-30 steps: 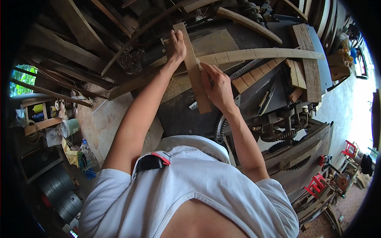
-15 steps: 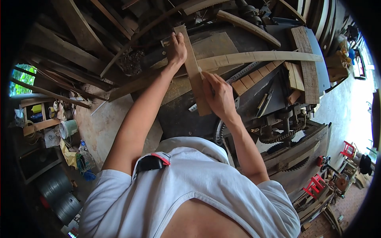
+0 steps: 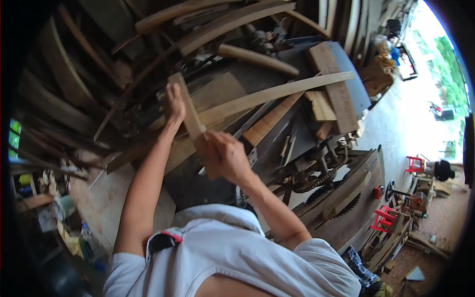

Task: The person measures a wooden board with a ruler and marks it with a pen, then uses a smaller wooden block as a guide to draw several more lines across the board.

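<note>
A short flat board [image 3: 190,111] lies crosswise over a long curved wooden strip [image 3: 262,93] on the dark work surface. My left hand [image 3: 174,105] rests along the upper left edge of the board, its fingers stretched out. Against the board's lower right side is my right hand [image 3: 229,154], with its fingers curled. A small pale tip shows at its fingertips, too blurred to identify. Striped wooden pieces [image 3: 271,121] and a wide plank [image 3: 336,86] lie to the right.
Stacked curved timbers [image 3: 69,79] fill the left and back. A chain [image 3: 321,182] and toothed blade [image 3: 346,205] sit below the bench on the right. Red stools [image 3: 383,218] stand farther right. A patterned cloth or leg [image 3: 360,270] shows at the lower right.
The camera view has turned, and the bench, board and both hands appear farther left and lower. Both hands remain at the board. The patterned item has come into view.
</note>
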Available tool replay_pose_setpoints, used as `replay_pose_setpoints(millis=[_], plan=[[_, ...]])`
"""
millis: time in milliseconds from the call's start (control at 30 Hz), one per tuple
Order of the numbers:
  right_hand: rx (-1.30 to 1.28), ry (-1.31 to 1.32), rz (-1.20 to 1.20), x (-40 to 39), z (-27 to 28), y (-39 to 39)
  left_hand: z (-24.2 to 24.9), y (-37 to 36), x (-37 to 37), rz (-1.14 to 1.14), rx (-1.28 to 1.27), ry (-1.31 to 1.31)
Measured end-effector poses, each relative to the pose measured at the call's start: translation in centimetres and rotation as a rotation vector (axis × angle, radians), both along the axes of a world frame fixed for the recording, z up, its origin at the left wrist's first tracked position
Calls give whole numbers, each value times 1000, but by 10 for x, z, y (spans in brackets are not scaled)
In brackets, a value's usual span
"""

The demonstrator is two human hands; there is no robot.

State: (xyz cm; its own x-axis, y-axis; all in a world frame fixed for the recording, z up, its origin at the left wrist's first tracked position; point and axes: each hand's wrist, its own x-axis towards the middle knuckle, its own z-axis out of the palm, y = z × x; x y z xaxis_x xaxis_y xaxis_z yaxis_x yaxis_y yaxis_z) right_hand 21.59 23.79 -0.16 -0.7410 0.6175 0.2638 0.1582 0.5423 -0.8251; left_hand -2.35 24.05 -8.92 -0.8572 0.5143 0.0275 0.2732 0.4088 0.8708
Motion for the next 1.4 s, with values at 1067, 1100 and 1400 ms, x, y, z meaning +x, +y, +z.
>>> replay_pose_setpoints(millis=[1067,1100,1400], plan=[[-4,-44,32,0,5,-1,12,-3,6,-8,-53,-23],[10,-46,22,-1,5,2,10,-4,6,-1,-41,-28],[45,-16,10,-9,-4,2,-28,7,-8,12,-14,-31]])
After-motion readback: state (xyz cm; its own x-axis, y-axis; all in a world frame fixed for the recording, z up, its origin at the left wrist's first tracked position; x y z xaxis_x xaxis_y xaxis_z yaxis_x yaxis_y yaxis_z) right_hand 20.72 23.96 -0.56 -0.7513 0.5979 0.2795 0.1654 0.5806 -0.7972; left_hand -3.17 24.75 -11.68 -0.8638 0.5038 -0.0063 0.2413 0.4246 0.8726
